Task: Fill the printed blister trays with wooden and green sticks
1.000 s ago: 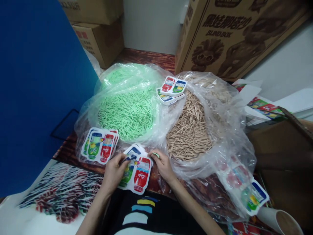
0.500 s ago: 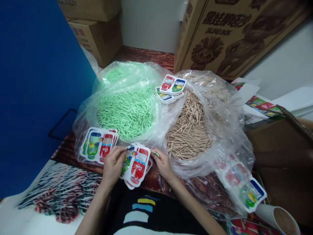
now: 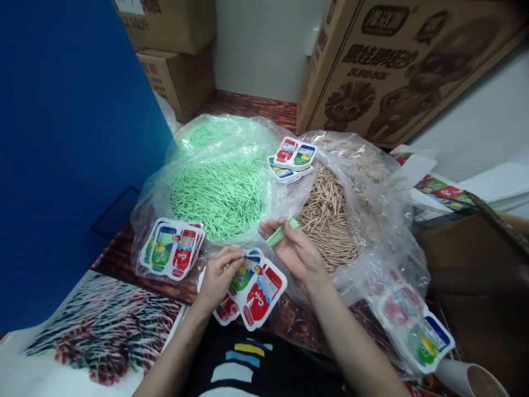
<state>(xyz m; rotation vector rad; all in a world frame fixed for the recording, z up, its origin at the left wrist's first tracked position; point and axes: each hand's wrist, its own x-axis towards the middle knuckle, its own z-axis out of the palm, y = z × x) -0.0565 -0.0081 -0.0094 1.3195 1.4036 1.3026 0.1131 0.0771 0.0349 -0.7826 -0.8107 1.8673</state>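
My left hand point(image 3: 221, 275) pinches the upper left of a card pack point(image 3: 262, 292) printed with a green soda bottle and a red cola bottle. Beneath it another such card point(image 3: 226, 312) partly shows; I cannot tell whether that one is also held. My right hand point(image 3: 295, 248), palm partly turned up, grips a small bundle of light green sticks point(image 3: 281, 232) between thumb and fingers. Just behind it are a clear bag of green sticks point(image 3: 219, 201) and a clear bag of brown sticks point(image 3: 328, 231). Left of my left hand lies a stack of filled card packs point(image 3: 171, 248).
More card packs point(image 3: 292, 157) rest on the plastic between the bags. A tall cardboard box point(image 3: 355, 71) and smaller boxes point(image 3: 177, 77) stand behind. On the right are an open carton point(image 3: 475, 275), a paper cup point(image 3: 463, 377) and another card point(image 3: 432, 339). A blue panel point(image 3: 70, 138) borders the left.
My right hand has lifted up and right, turning the green bundle into fuller view. The card pack in my left hand is now tilted, and the whole view has shifted slightly.
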